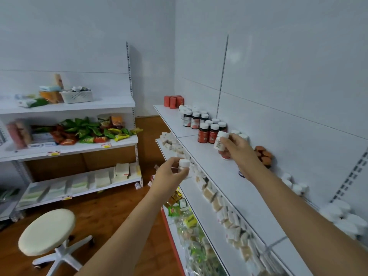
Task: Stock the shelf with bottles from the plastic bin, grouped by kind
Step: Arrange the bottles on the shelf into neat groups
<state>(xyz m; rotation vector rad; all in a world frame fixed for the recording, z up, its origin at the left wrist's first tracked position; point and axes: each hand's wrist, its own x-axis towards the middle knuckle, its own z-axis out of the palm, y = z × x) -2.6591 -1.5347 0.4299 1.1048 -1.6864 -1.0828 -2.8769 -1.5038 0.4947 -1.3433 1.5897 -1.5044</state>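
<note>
Holding one bottle in each hand, we stand at the top shelf (229,176) along the right wall. Our right hand (237,148) has its fingers curled round a white bottle (220,140) with a white cap and a small label, raised just above the shelf board, near its back edge and right beside the dark bottles (208,133) with white caps that stand grouped there. Our left hand (171,172) pinches a smaller white bottle (184,165) just under its cap, out past the shelf's front edge, over the row of small packets (219,206) on the level below. More white bottles (296,187) sit at the back edge further along toward the near end. The plastic bin is not in sight. We judge these bottles light, stiff and smooth, so a grip round the body below the cap should hold them without squeezing; the plastic may slide a little in dry fingers, and a narrow base could tip if set down askew or nudged against a neighbour. The white one in the right hand seems meant for the white-capped group at the back, though the label is too blurred to read.
</note>
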